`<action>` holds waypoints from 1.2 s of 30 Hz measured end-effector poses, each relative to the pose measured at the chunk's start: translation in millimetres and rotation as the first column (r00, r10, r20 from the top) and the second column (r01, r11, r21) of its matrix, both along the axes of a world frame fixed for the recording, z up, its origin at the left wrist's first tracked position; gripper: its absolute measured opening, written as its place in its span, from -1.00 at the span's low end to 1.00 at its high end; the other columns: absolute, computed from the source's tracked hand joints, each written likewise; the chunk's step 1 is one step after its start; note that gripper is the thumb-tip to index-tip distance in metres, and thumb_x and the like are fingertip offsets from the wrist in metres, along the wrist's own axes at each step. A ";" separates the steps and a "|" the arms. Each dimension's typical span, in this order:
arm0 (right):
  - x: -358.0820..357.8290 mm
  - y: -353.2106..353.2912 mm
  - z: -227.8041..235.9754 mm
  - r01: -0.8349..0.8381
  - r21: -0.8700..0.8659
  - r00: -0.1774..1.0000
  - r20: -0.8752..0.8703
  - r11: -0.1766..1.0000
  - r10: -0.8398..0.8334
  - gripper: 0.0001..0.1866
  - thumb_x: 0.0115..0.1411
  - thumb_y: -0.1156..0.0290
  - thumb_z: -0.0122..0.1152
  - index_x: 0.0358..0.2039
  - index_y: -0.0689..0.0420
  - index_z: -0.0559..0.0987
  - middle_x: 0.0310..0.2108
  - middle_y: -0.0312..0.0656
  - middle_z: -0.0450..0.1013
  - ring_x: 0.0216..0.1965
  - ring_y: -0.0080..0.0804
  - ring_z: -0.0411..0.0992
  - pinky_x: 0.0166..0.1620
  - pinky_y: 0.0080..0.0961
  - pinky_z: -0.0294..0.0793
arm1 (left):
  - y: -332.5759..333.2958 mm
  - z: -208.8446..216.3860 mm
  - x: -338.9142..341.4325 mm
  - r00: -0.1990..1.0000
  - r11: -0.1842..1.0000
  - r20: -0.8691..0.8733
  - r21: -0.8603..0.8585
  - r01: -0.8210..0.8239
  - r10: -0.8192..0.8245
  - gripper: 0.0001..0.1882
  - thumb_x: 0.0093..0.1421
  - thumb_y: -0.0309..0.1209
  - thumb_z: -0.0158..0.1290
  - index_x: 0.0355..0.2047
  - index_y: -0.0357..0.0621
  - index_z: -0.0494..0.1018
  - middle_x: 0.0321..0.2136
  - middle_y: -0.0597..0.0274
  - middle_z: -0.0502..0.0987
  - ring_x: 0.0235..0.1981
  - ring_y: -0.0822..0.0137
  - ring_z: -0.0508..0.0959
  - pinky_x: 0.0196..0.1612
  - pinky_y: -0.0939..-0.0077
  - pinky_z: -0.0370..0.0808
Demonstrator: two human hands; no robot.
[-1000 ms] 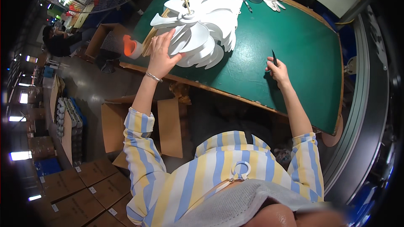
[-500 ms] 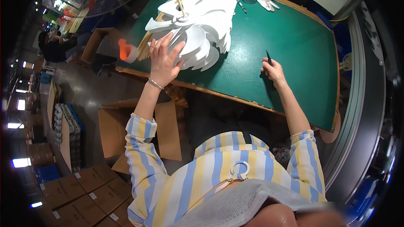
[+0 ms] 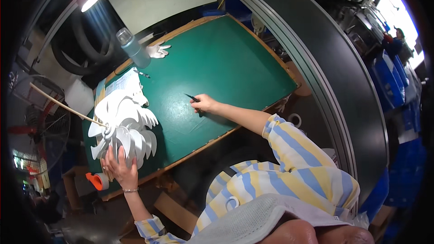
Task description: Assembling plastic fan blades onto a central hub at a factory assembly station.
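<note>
A stack of white fan blades [image 3: 124,126] stands at the left end of a green table [image 3: 221,63], a thin stick [image 3: 68,104] rising from its hub. The left hand [image 3: 121,170], fingers spread, is open at the near blades. Well apart, the right hand [image 3: 206,104] grips a slim black tool [image 3: 191,97]. Beyond the stack are a pen [image 3: 143,74], bottle [image 3: 134,49] and white glove [image 3: 158,50]; an orange tape holder [image 3: 93,180] sits at the near-left corner.
</note>
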State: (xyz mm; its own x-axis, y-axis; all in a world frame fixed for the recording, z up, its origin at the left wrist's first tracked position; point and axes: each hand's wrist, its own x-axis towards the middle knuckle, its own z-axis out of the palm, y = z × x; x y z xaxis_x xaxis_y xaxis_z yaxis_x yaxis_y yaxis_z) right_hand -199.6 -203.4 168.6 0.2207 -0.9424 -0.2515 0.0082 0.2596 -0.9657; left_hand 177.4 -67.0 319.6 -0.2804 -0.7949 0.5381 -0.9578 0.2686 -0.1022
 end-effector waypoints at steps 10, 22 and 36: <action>-24.8 -0.8 18.6 -0.026 0.087 0.993 -0.115 0.996 0.036 -0.65 0.21 0.20 0.16 -0.07 0.14 0.50 -0.51 -0.34 0.45 -0.61 -0.70 0.28 -0.62 -0.77 0.17 | 38.8 -22.3 -42.5 0.855 0.988 -0.518 -0.126 -0.087 0.009 -0.56 0.04 -0.49 0.19 -0.03 -0.20 0.41 -0.08 0.04 0.45 -0.05 0.06 0.43 0.04 0.26 0.34; -25.2 14.2 26.2 -0.056 0.097 0.983 -0.167 0.994 0.072 -0.62 0.20 0.24 0.17 -0.05 0.20 0.50 -0.51 -0.35 0.48 -0.61 -0.74 0.27 -0.62 -0.77 0.09 | 33.3 -95.9 -77.7 -0.064 0.976 -0.974 0.215 0.033 0.216 -0.32 0.16 -0.54 0.09 0.25 -0.39 0.06 0.09 -0.10 0.31 0.13 0.15 0.35 0.19 0.36 0.29; -24.7 11.7 33.3 -0.058 0.076 0.985 -0.156 0.995 0.069 -0.65 0.20 0.24 0.17 -0.08 0.19 0.52 -0.52 -0.36 0.48 -0.61 -0.74 0.28 -0.62 -0.77 0.10 | 21.0 -96.4 -84.4 -0.074 0.983 -0.983 0.161 0.087 0.167 -0.28 0.14 -0.55 0.09 0.27 -0.38 0.04 0.13 -0.11 0.27 0.13 0.14 0.34 0.20 0.34 0.26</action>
State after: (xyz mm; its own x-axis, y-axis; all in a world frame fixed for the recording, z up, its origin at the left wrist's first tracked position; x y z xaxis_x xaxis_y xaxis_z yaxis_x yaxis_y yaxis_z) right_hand -224.3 -191.7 201.9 0.2315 -0.9065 -0.3532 -0.1616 0.3222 -0.9328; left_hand 93.0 -46.0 223.2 0.4860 -0.8681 0.1010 -0.0077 0.1113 0.9938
